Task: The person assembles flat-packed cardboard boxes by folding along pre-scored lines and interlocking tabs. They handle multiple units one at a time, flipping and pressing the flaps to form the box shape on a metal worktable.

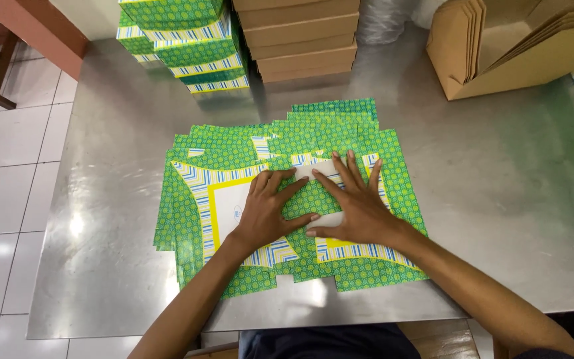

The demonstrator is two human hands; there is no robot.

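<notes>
A spread pile of flat green patterned cardboard box blanks (234, 153) with yellow and blue-striped borders lies in the middle of a steel table (114, 199). My left hand (267, 209) presses flat on the top blank, fingers spread toward the right. My right hand (353, 203) lies flat beside it, fingers pointing up and left, and the two hands' fingertips nearly meet over a folded green flap (307, 199). Neither hand grips anything.
A stack of folded green boxes (187, 43) stands at the back left of the table. Plain brown boxes (300, 36) are stacked behind the pile. An open brown carton with flat cardboard (513, 46) sits at the back right. White floor tiles lie to the left.
</notes>
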